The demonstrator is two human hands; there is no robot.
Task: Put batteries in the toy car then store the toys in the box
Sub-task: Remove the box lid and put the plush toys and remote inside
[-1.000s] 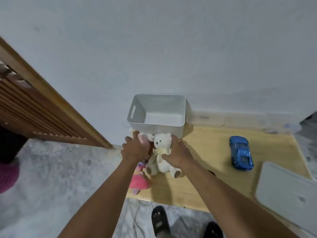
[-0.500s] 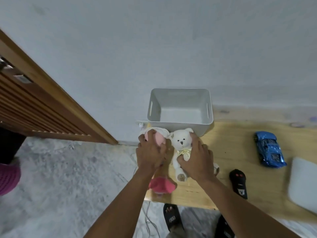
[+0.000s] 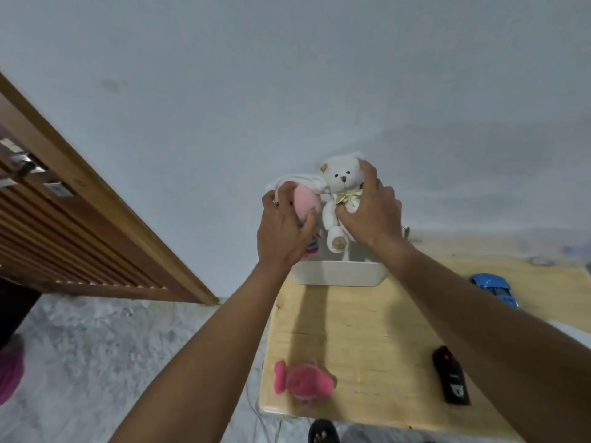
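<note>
The left hand (image 3: 283,231) is wrapped round a pale pink and white plush toy (image 3: 303,203). The right hand (image 3: 372,215) clasps a white teddy bear with a gold bow (image 3: 340,180) by its body. Both toys hang directly above the white plastic box (image 3: 339,276), which sits just below the wrists, mouth upward. The bear is upright, feet toward the box, long axis vertical, so a straight lowering should serve. The blue toy car (image 3: 494,289) lies well to the right of the right hand, the nearer one, on the pale wooden table (image 3: 351,330).
</note>
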